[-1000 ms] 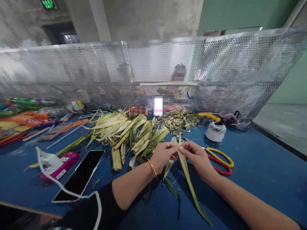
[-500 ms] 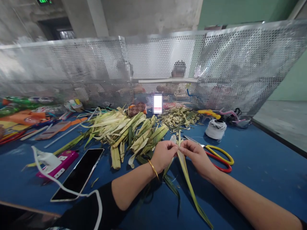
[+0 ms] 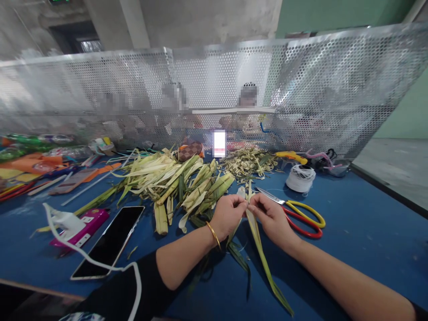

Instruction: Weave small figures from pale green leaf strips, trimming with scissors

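Observation:
My left hand (image 3: 226, 216), with a gold bangle at its wrist, pinches a strip of pale corn husk (image 3: 262, 256) at its upper part. Right beside it, fingertips nearly touching, my right hand (image 3: 272, 218) pinches the same husk. The strip's long green tail runs down toward me over the blue table. Darker green leaf pieces (image 3: 239, 258) hang or lie below my left hand. Exactly what sits between the fingertips is hidden. Scissors (image 3: 304, 218) with red and yellow handles lie to the right of my right hand, blades partly apart.
Husks (image 3: 150, 174) are heaped left of centre, with shredded scraps (image 3: 250, 162) behind my hands. A white string spool (image 3: 300, 178) stands at right. A phone (image 3: 110, 245), magenta power strip (image 3: 95, 220) and white cable lie left. A perforated screen (image 3: 220, 71) closes the back; people sit beyond.
Both hands stay pinched on the husk, with only a slight shift of the fingers. The whole view has tilted a little; nothing else visibly moved.

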`<state>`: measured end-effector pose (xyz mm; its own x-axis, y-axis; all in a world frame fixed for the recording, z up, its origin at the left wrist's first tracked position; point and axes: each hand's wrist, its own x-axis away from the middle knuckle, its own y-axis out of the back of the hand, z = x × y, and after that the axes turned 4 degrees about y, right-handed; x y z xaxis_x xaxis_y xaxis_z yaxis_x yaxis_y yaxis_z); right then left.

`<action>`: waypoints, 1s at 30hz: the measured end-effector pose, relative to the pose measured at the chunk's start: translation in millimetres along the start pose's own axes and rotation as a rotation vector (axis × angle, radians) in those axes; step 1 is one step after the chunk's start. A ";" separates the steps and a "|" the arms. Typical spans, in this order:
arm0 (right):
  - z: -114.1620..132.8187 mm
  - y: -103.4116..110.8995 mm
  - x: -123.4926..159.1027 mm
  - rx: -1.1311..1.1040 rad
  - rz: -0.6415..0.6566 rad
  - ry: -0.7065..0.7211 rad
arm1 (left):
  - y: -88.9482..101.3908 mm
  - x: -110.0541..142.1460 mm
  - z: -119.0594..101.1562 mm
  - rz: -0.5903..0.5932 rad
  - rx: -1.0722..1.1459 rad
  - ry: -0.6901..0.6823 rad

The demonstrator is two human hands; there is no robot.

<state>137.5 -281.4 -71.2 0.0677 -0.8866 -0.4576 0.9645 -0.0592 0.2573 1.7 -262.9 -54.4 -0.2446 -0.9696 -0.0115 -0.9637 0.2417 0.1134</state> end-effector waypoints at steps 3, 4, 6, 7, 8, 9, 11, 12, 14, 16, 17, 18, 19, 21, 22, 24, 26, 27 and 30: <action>3.2 -1.3 -1.4 -0.084 -0.057 -0.060 | 0.1 1.5 -6.1 -0.019 0.066 0.044; 4.0 -1.5 -2.0 -0.135 -0.063 -0.097 | 0.4 1.7 -7.8 -0.028 0.074 0.059; 5.7 -1.3 -3.0 -0.235 -0.054 -0.179 | 1.2 1.8 -9.9 -0.044 0.074 0.078; 6.6 -1.0 -3.2 -0.270 -0.044 -0.216 | 1.4 1.8 -10.1 -0.048 0.077 0.083; 7.4 -0.7 -3.3 -0.292 -0.035 -0.245 | 1.4 1.9 -9.8 -0.047 0.087 0.090; 8.0 -0.4 -3.2 -0.300 -0.034 -0.265 | 1.0 2.1 -9.1 -0.043 0.104 0.102; 8.5 -0.1 -2.6 -0.298 -0.050 -0.288 | -0.6 2.9 -7.2 -0.024 0.149 0.144; 8.3 -0.2 -2.2 -0.296 -0.059 -0.293 | -1.8 3.4 -6.3 -0.013 0.171 0.169; 7.0 -0.8 -1.4 -0.295 -0.075 -0.286 | -4.1 4.2 -5.1 -0.007 0.199 0.200; 5.3 -1.8 -0.7 -0.283 -0.077 -0.246 | -6.0 4.8 -4.8 -0.022 0.199 0.192; 4.6 -2.2 -0.4 -0.270 -0.077 -0.218 | -6.5 4.9 -4.8 -0.028 0.193 0.180; 4.1 -2.4 -0.1 -0.253 -0.080 -0.188 | -6.7 4.9 -5.1 -0.030 0.187 0.170; 3.9 -2.6 0.2 -0.233 -0.083 -0.157 | -6.7 4.9 -5.3 -0.027 0.187 0.168; 4.4 -2.6 0.9 -0.190 -0.084 -0.096 | -6.1 4.8 -6.2 -0.024 0.200 0.183; 5.1 -2.4 1.2 -0.167 -0.082 -0.069 | -5.6 4.7 -6.7 -0.027 0.209 0.190; 6.7 -2.2 1.5 -0.134 -0.080 -0.039 | -4.5 4.4 -8.0 -0.030 0.220 0.191; 8.2 -2.1 1.2 -0.142 -0.075 -0.056 | -3.3 4.2 -9.4 -0.028 0.212 0.163; 8.7 -2.1 0.9 -0.157 -0.066 -0.080 | -2.9 4.1 -10.0 -0.031 0.205 0.145; 8.9 -2.1 -0.2 -0.212 -0.017 -0.177 | -2.4 4.4 -10.8 -0.050 0.190 0.116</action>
<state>133.2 -285.2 -64.0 0.0231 -0.9537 -0.3000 0.9983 0.0059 0.0580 4.1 -268.2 -44.0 -0.1928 -0.9758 0.1031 -0.9798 0.1858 -0.0739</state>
